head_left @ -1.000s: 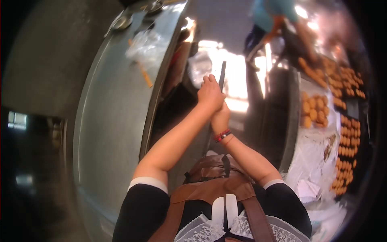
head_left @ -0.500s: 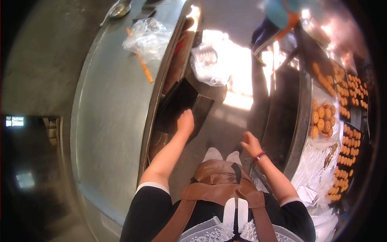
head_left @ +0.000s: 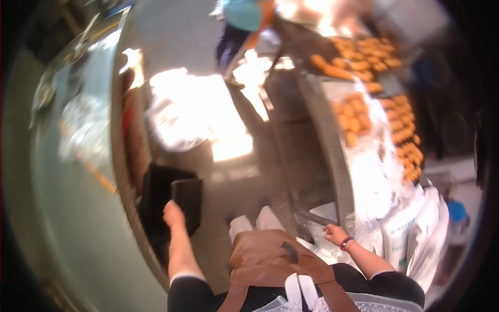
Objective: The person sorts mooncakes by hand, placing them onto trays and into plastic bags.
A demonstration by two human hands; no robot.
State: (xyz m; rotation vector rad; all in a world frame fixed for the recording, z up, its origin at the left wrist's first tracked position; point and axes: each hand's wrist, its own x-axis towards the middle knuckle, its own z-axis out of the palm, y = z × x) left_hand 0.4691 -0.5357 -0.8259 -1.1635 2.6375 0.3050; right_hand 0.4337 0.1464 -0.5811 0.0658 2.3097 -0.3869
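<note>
My left hand [head_left: 173, 213] is closed at the near edge of a dark flat tray [head_left: 188, 200], which stands beside the long metal table; the fingertips are hard to make out. Over on the right, my right hand [head_left: 333, 234] hangs with its fingers curled, close to clear plastic wrapping [head_left: 322, 247] by the right-hand table. No object shows in it, and blur hides the fingertips. A red and dark bracelet [head_left: 346, 242] circles the right wrist.
A metal table [head_left: 78, 208] on the left bears a plastic bag [head_left: 86, 127] and an orange stick [head_left: 99, 176]. Round baked pieces [head_left: 353, 117] lie on the right table. White sacks [head_left: 400, 234] stand nearby. Another person [head_left: 241, 23] is ahead.
The view has turned to the right, so the tables and floor appear further left. My right hand is now lower, beside the plastic wrapping. My left hand stays by the dark tray.
</note>
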